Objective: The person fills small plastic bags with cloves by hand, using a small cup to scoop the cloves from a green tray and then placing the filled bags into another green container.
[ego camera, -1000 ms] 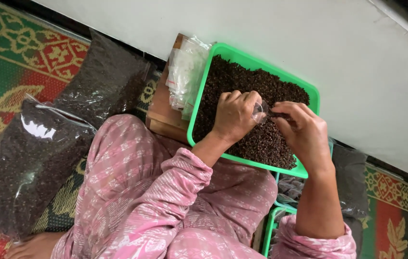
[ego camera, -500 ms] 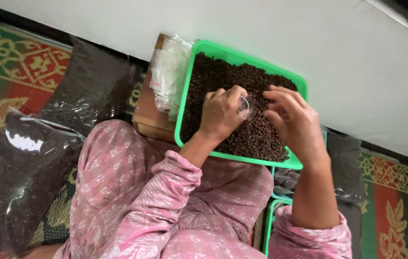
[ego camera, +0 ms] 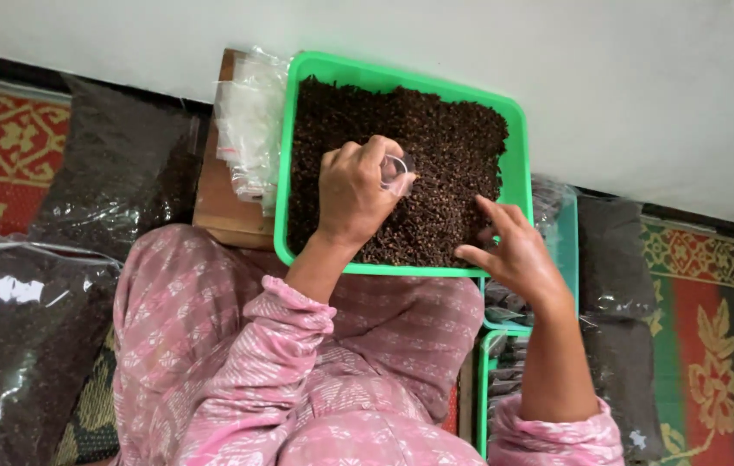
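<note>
A green plastic tray (ego camera: 518,129) full of dark brown dried spice (ego camera: 436,138) rests on my lap and a wooden board. My left hand (ego camera: 354,190) is over the spice, closed around a small clear plastic cup (ego camera: 396,174). My right hand (ego camera: 515,250) sits at the tray's near right edge, fingers spread and touching the spice, holding nothing. Pink patterned sleeves cover both arms.
A stack of small clear plastic bags (ego camera: 250,129) lies on the wooden board (ego camera: 220,207) left of the tray. Large clear sacks of dark spice (ego camera: 30,345) lie at left. More green trays (ego camera: 484,380) and filled packets (ego camera: 613,259) sit at right. A white wall (ego camera: 643,86) runs behind.
My right hand has drawn away from the left hand, down to the tray's near right edge, fingers now spread. The left hand stays over the spice with the cup.
</note>
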